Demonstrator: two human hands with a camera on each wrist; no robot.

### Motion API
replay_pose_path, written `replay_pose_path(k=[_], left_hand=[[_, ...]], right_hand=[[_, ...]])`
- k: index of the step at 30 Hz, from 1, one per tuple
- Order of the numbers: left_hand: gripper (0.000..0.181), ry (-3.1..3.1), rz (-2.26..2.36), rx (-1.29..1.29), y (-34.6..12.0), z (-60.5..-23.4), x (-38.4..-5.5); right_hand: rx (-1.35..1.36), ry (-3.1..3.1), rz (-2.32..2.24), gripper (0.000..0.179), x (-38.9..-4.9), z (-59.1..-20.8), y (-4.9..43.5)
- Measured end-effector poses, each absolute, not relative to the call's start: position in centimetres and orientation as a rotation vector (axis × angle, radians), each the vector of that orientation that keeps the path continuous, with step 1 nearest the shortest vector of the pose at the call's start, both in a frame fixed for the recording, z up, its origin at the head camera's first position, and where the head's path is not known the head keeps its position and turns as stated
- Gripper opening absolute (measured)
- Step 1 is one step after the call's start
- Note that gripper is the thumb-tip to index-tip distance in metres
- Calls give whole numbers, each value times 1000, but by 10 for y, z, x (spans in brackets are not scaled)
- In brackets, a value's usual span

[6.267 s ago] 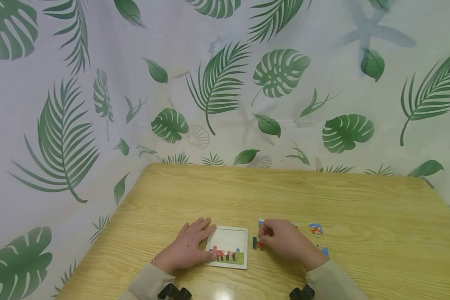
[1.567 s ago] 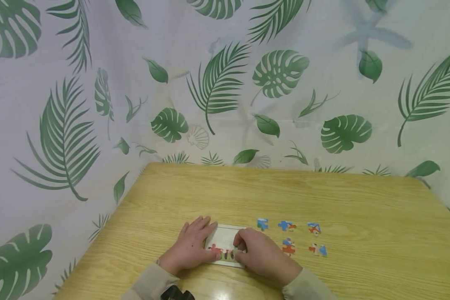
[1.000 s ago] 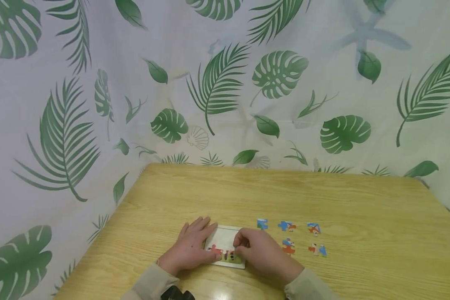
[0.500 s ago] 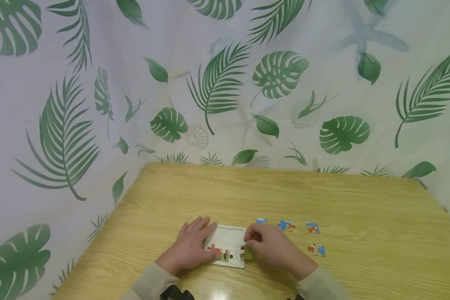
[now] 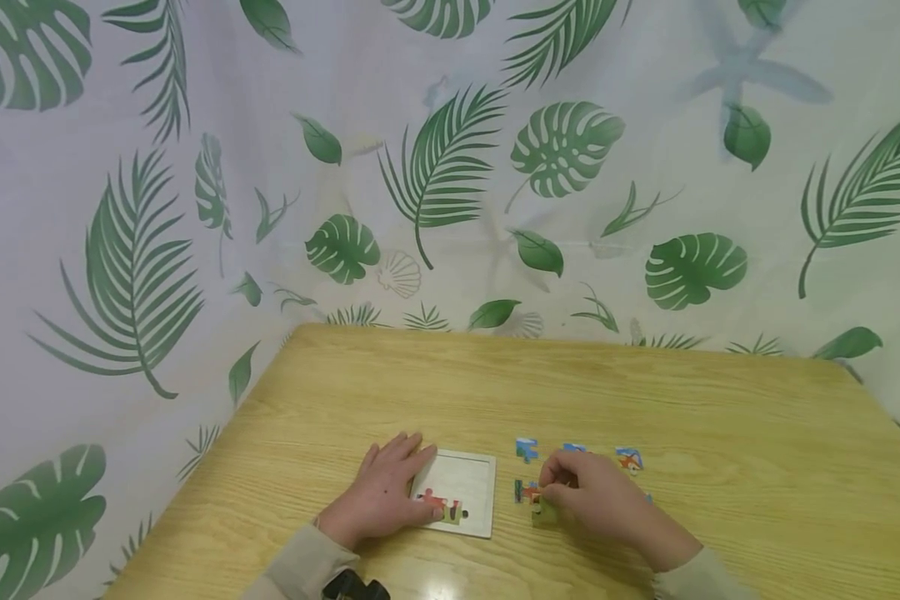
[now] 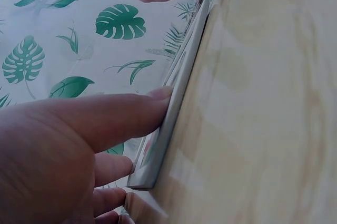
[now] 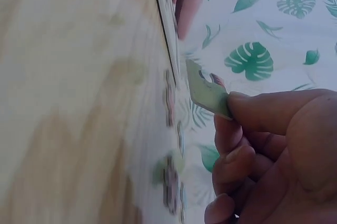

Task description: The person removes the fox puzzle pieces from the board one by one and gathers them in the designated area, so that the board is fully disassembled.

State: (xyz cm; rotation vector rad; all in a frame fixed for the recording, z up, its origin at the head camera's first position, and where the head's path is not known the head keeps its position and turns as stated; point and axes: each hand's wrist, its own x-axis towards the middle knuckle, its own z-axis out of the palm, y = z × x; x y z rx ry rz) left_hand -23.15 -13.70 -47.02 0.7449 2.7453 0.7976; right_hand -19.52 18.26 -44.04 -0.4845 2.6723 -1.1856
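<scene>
A shallow white puzzle tray point(image 5: 457, 471) lies on the table, with a few joined red and green jigsaw pieces point(image 5: 452, 511) along its lower left. My left hand point(image 5: 382, 492) rests at the tray's left side, fingers spread and straight, the thumb lying over the lower edge and partly covering those pieces. To the right of the tray, my right hand point(image 5: 596, 496) pinches a green jigsaw piece point(image 7: 208, 89) between thumb and forefinger. In the right wrist view this piece stands clear of the tabletop. A dark green and red jigsaw piece point(image 5: 523, 492) lies right beside the pinching fingertips.
Loose blue-and-orange jigsaw pieces lie right of the tray, among them a blue one point(image 5: 527, 448) and an orange-and-blue one point(image 5: 630, 458). The right hand hides some others. The wooden table point(image 5: 390, 375) backs onto a leaf-patterned cloth point(image 5: 450, 167).
The green piece came out of the tray's lower right, and my right hand has carried it rightward over the loose pieces. My left hand stays in place on the tray.
</scene>
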Motion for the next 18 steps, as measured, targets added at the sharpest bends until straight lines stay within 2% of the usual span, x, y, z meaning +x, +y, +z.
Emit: replay_pose_path(k=[18], left_hand=[[87, 2748, 796, 753, -138, -473, -233]], right_hand=[[-367, 2657, -1169, 12, -180, -447, 249]])
